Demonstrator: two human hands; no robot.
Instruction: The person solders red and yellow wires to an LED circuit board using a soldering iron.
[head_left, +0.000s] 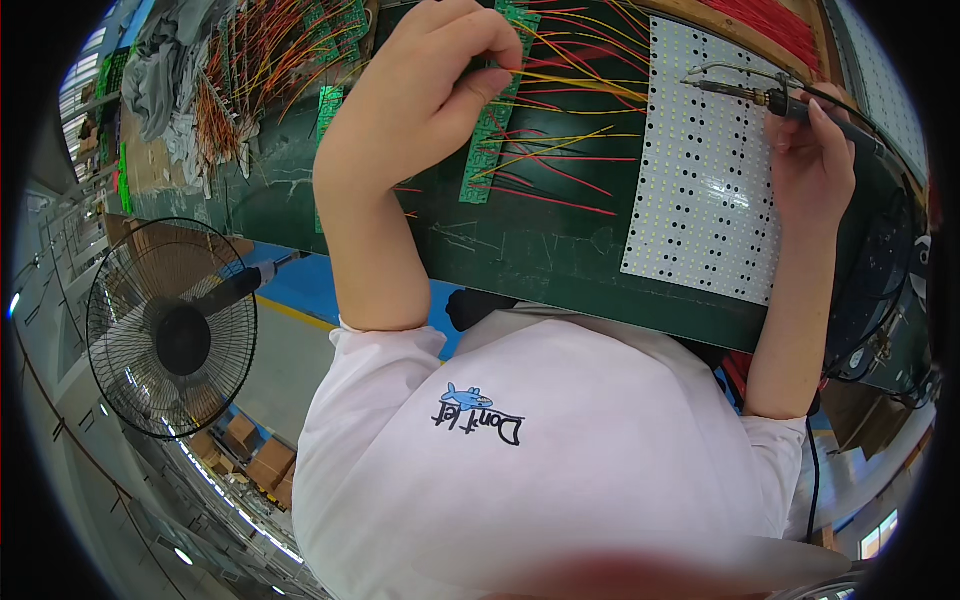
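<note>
Over the dark green table, my left hand [425,100] is closed in a pinch at the ends of several yellow wires [580,82]. Below its fingers lies a long green circuit board [481,160], with red, yellow and black wires running off to the right. My right hand [815,165] grips a soldering iron [785,103] with a thin curved metal tube along it. The iron's tip points left, above a white panel [700,200] dotted with small pale parts and black spots. Part of the circuit board is hidden behind my left hand.
More wired green boards [335,40] and a bundle of orange and red wires [225,120] lie at the left, beside grey cloth [165,65]. Red wires [765,25] fill a wooden-edged tray at the back right. A black fan [180,335] stands left of the table.
</note>
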